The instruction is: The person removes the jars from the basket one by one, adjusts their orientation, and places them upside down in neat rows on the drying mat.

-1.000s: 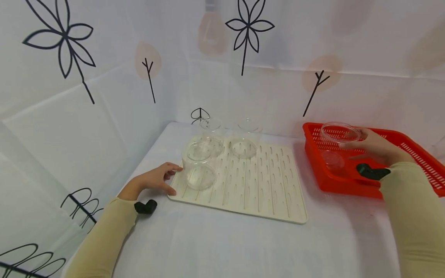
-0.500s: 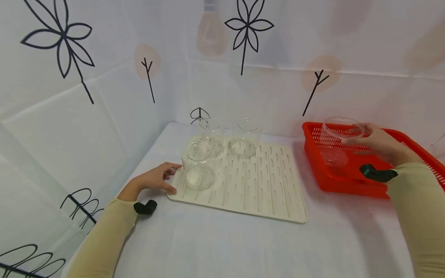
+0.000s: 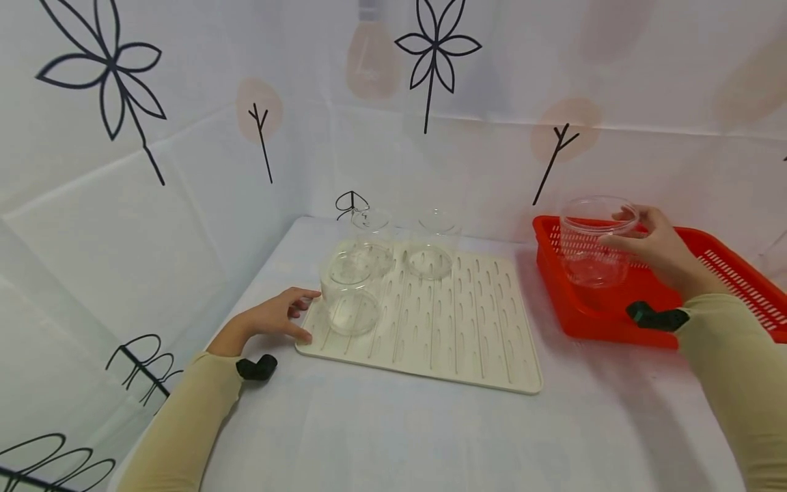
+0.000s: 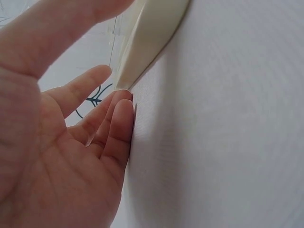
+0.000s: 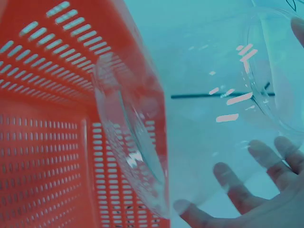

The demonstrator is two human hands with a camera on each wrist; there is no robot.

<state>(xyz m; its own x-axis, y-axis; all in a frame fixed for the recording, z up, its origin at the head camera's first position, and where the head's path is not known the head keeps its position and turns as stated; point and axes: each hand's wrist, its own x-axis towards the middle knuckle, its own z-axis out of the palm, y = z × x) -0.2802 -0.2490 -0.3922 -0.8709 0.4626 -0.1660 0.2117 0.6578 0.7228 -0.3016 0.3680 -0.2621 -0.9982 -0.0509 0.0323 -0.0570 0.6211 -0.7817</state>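
My right hand (image 3: 667, 256) grips a clear round container (image 3: 584, 249) by its upper side near the rim. The container is upright over the left part of the red plastic basket (image 3: 605, 329); in the right wrist view its base stands beside the slotted basket wall (image 5: 133, 190), and fingers spread along its clear side. At the left edge of a cream ridged drying mat (image 3: 455, 335), my left hand (image 3: 270, 318) rests with thumb and fingers apart, touching the mat's edge. Three similar clear containers stand on the mat: one in front (image 3: 352, 304), two behind (image 3: 374, 239) (image 3: 432, 249).
A white cloth (image 3: 393, 437) covers the table, and a printed white sheet (image 3: 492, 157) hangs behind and at left. Another clear container (image 3: 775, 256) shows partly at the far right edge, by the basket.
My right hand has raised the clear container up out of the basket, and it now shows its full height. The left hand and mat have stayed put.
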